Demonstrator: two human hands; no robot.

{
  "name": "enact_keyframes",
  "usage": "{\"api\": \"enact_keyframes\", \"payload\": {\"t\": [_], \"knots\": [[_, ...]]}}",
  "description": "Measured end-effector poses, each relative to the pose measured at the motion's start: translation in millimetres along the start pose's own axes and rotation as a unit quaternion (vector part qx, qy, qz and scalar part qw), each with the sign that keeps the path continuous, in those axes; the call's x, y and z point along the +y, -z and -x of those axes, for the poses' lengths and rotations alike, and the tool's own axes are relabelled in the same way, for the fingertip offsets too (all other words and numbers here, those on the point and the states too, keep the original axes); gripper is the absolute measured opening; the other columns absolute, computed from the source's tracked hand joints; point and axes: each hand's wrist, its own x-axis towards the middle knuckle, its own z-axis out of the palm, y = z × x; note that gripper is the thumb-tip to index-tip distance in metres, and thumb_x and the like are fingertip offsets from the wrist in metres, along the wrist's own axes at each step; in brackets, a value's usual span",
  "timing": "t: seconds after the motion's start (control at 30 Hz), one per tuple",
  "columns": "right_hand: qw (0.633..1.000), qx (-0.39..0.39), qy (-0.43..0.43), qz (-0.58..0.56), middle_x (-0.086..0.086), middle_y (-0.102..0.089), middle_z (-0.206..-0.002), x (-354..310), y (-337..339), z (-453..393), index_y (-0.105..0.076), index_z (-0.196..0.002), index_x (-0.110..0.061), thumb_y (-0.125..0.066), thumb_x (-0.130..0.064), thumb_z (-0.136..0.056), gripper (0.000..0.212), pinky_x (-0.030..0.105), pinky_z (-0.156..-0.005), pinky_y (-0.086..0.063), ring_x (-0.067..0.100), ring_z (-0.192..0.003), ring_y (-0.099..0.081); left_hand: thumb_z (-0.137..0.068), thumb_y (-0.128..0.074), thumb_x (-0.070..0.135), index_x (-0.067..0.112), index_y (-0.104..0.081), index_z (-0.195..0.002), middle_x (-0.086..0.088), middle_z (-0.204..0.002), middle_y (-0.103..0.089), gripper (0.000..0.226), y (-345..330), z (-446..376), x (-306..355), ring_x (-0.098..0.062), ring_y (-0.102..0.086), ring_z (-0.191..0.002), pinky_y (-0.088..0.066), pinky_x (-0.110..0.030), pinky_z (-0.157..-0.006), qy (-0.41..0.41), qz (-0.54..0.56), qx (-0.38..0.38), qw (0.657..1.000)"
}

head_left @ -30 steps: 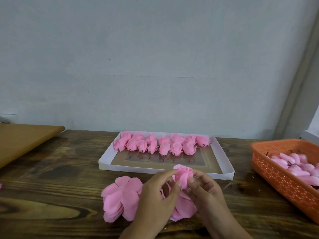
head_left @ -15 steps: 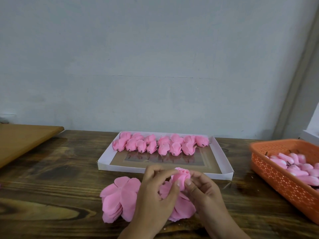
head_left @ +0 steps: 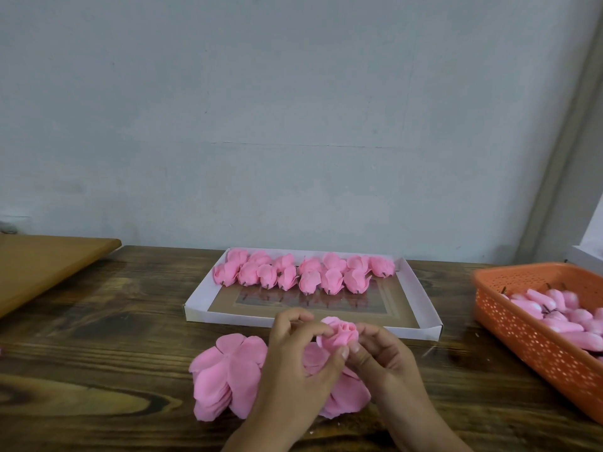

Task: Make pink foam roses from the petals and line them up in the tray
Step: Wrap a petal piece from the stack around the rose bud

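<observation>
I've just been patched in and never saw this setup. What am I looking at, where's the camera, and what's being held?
No machine here: a person's two bare hands, filmed by one head-worn camera looking forward and down. The left hand and right hand together pinch a pink rose above a pile of loose petals on the wooden table. Behind it, a white tray holds finished roses along its far side. At right, an orange basket holds pink buds.
</observation>
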Motion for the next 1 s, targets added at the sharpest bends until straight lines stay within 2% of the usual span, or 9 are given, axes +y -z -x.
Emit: {"api": "enact_keyframes", "payload": {"t": [0.13,0.27,0.37,0.5,0.67,0.83,1.0], "knots": [[1.000,0.007,0.008,0.012,0.024,-0.075,-0.099,0.8,0.6,1.7,-0.064,-0.105,0.007,-0.066,-0.006,-0.079,0.029,0.029,-0.075,-0.058,0.032,-0.092,-0.074,-0.081,-0.080,0.036,0.045,-0.068,-0.087,0.025,-0.104,-0.048,0.016,0.5,-1.1,-1.7,-0.003,-0.061,-0.097,-0.050,-0.017,-0.072,0.008,-0.004,-0.007,1.000],[1.000,0.015,0.012,0.018,0.022,-0.075,-0.101,0.7,0.4,0.3,-0.064,-0.106,0.007,-0.066,-0.006,-0.080,0.029,0.030,-0.077,-0.059,0.032,-0.094,-0.074,-0.083,-0.075,0.045,0.054,-0.063,-0.089,0.028,-0.104,-0.048,0.016,2.3,0.6,2.2,0.009,-0.056,-0.092,-0.047,-0.011,-0.071,0.022,-0.029,-0.036,0.999],[1.000,0.021,0.007,0.013,0.022,-0.075,-0.102,0.5,0.5,0.0,-0.066,-0.106,0.004,-0.066,-0.007,-0.081,0.027,0.032,-0.078,-0.059,0.033,-0.096,-0.073,-0.084,-0.079,0.035,0.043,-0.069,-0.085,0.022,-0.099,-0.052,0.013,2.5,-0.3,1.6,0.001,-0.058,-0.086,-0.044,-0.012,-0.068,0.039,0.005,-0.032,0.999],[1.000,0.020,-0.004,0.010,0.024,-0.074,-0.103,0.4,-0.3,0.6,-0.072,-0.103,-0.004,-0.068,-0.009,-0.082,0.021,0.034,-0.080,-0.059,0.036,-0.097,-0.073,-0.084,-0.080,0.026,0.041,-0.068,-0.088,0.020,-0.097,-0.057,0.019,2.4,-1.2,2.7,-0.006,-0.062,-0.085,-0.045,-0.013,-0.064,0.037,0.025,-0.034,0.998],[1.000,0.029,-0.008,0.009,0.024,-0.074,-0.102,0.0,-1.0,0.7,-0.074,-0.099,-0.011,-0.066,-0.009,-0.083,0.018,0.035,-0.079,-0.059,0.036,-0.095,-0.072,-0.085,-0.077,0.026,0.040,-0.070,-0.092,0.021,-0.096,-0.066,0.017,2.4,0.9,1.8,-0.006,-0.066,-0.089,-0.050,-0.015,-0.064,0.014,0.020,-0.041,0.999],[1.000,0.030,-0.005,0.003,0.025,-0.074,-0.101,-0.5,-1.5,1.1,-0.074,-0.098,-0.011,-0.065,-0.008,-0.084,0.017,0.035,-0.078,-0.059,0.036,-0.094,-0.073,-0.081,-0.068,0.045,0.045,-0.069,-0.097,0.023,-0.097,-0.069,0.016,1.7,1.5,5.7,-0.005,-0.067,-0.093,-0.051,-0.013,-0.072,0.001,0.028,-0.018,0.999],[1.000,0.024,-0.003,0.007,0.024,-0.074,-0.103,-0.5,-1.1,2.0,-0.074,-0.102,-0.010,-0.063,-0.006,-0.088,0.018,0.034,-0.079,-0.058,0.035,-0.096,-0.073,-0.086,-0.078,0.017,0.043,-0.072,-0.095,0.020,-0.095,-0.072,0.028,1.3,1.5,4.4,-0.008,-0.070,-0.092,-0.052,-0.015,-0.070,0.016,0.043,-0.021,0.999]]}}
